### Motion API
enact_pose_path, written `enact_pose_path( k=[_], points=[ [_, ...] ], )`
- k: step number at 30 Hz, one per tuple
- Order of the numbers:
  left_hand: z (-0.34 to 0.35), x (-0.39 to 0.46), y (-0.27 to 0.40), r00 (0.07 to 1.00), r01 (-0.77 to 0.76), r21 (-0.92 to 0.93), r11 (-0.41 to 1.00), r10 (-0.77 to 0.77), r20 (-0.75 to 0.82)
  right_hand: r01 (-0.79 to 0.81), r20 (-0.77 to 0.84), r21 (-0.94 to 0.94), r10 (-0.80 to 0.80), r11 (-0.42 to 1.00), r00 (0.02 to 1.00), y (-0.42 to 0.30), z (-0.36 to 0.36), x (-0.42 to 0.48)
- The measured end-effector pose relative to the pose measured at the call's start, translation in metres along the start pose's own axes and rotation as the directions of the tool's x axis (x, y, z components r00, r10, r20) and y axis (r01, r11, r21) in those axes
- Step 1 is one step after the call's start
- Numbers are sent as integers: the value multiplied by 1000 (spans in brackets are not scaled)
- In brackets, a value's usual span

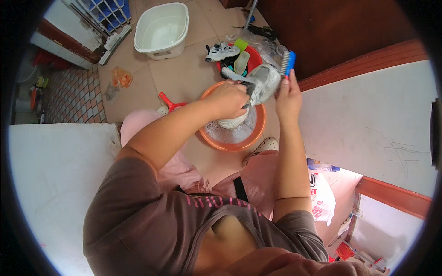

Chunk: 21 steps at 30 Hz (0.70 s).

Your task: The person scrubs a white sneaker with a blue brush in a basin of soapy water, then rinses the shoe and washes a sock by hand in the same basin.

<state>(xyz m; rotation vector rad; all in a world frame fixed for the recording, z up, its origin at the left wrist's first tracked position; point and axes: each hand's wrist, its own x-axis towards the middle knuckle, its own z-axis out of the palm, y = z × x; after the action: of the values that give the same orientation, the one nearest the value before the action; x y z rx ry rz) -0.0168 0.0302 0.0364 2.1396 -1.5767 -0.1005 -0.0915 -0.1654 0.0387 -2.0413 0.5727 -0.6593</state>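
Observation:
A grey-and-white sneaker (265, 82) is held above an orange plastic basin (234, 147) by my left hand (230, 99), its fingers closed around the shoe's opening. Soapy, foamy water (221, 134) lies in the basin. Just below my left hand a white ribbed piece (234, 120) shows over the suds; I cannot tell whether it belongs to the same shoe. My right hand (290, 96) grips a blue scrubbing brush (290, 63) upright, its pale bristles facing the sneaker's toe. A narrow gap seems to separate bristles and shoe.
Beyond the orange basin, a red basin (255, 57) holds another sneaker (222, 51) and a green cup (241, 44). A white tub (161, 29) stands farther left. A red-handled dipper (169, 102) sits near my left knee. A white wall (366, 117) borders the right side.

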Motion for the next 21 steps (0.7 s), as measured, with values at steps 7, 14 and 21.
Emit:
enact_pose_path(
  k=[7, 14, 21],
  points=[
    [-2, 1, 6, 988, -157, 42, 987, 156, 21, -300, 115, 302, 278, 905, 954, -13, -7, -9],
    [-21, 4, 0, 952, -105, -194, 975, 42, -302, -410, 201, 519, 359, 750, 911, -21, -18, -5],
    [-26, 15, 11, 645, 0, -242, 970, -185, -742, -416, 100, 515, 430, 749, 897, -22, -15, -7]
  ],
)
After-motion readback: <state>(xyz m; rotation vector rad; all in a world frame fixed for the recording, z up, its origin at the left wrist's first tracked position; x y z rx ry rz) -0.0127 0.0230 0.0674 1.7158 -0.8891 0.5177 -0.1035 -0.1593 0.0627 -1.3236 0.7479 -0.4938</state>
